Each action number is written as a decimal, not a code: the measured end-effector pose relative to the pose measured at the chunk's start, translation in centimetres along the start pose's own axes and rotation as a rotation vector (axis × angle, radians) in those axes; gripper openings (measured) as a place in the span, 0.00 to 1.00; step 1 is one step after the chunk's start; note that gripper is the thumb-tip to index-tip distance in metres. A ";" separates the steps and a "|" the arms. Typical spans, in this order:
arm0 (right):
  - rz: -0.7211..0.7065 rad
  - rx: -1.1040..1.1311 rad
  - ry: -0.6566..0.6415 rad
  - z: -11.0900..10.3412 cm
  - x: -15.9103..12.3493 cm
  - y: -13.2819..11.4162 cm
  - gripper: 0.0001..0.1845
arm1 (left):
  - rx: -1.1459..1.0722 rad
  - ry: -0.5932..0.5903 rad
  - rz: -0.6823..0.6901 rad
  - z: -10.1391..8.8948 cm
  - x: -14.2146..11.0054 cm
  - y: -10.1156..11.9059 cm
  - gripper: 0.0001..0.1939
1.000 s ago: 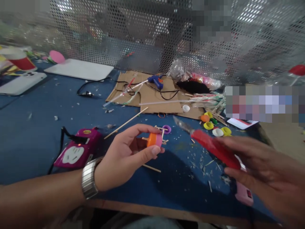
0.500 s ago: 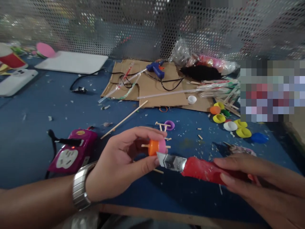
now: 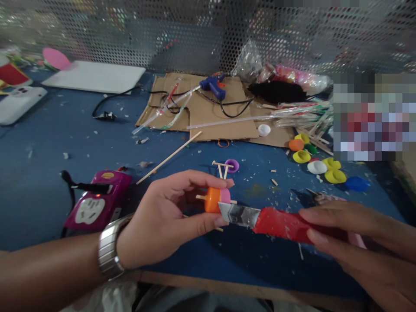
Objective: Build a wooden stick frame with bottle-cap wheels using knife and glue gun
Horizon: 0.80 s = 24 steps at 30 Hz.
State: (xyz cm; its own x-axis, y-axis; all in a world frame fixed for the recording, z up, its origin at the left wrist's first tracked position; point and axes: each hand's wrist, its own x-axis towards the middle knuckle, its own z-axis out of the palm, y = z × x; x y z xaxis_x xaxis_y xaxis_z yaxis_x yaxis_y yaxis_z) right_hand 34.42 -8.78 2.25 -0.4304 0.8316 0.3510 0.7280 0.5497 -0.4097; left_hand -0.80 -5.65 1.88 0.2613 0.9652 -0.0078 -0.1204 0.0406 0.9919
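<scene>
Between thumb and fingers, my left hand (image 3: pixel 169 212) holds an orange and pink pair of bottle caps (image 3: pixel 213 199) joined end to end. A thin wooden stick runs through them and pokes out at both sides. My right hand (image 3: pixel 360 238) is closed on the red-wrapped handle of a utility knife (image 3: pixel 282 224). Its blade tip lies at the lower edge of the caps, close to my left thumb. Just behind the caps, a small frame of wooden sticks (image 3: pixel 222 169) stands beside a purple cap (image 3: pixel 232 166).
A loose wooden stick (image 3: pixel 169 157) lies left of centre. Farther back, a blue glue gun (image 3: pixel 213 87) rests on cardboard (image 3: pixel 224 125). Coloured caps (image 3: pixel 335 176) lie at right. A magenta power strip (image 3: pixel 97 201) sits at left, near a white phone (image 3: pixel 21 104).
Both hands, the caps and the knife have shifted slightly right in view. The blade stays against the caps, and the camera has tilted a little.
</scene>
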 end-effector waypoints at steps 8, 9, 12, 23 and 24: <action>-0.163 -0.056 -0.096 -0.6 -0.1 0.7 0.39 | 0.008 0.006 0.006 0.1 -0.3 0.1 0.19; -0.152 -0.056 -0.093 -0.6 -0.2 0.7 0.39 | 0.011 0.006 0.004 0.1 -0.4 0.1 0.19; -0.136 -0.040 -0.099 -0.8 -0.4 0.7 0.39 | 0.015 0.000 -0.002 0.1 -0.3 0.0 0.18; -0.151 -0.031 -0.109 -0.8 0.3 0.5 0.40 | 0.034 0.013 0.001 0.2 -0.4 0.2 0.18; -0.162 -0.032 -0.117 -0.9 0.3 0.5 0.40 | 0.033 0.012 0.006 0.2 -0.4 0.2 0.18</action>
State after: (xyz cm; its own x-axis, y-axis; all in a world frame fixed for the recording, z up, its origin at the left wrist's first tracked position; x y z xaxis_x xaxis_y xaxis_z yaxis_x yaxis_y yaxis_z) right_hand 35.11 -8.28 2.90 -0.6009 0.7370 0.3096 0.6598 0.6759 -0.3283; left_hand -0.77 -6.03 2.08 0.2493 0.9684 -0.0036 -0.0900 0.0268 0.9956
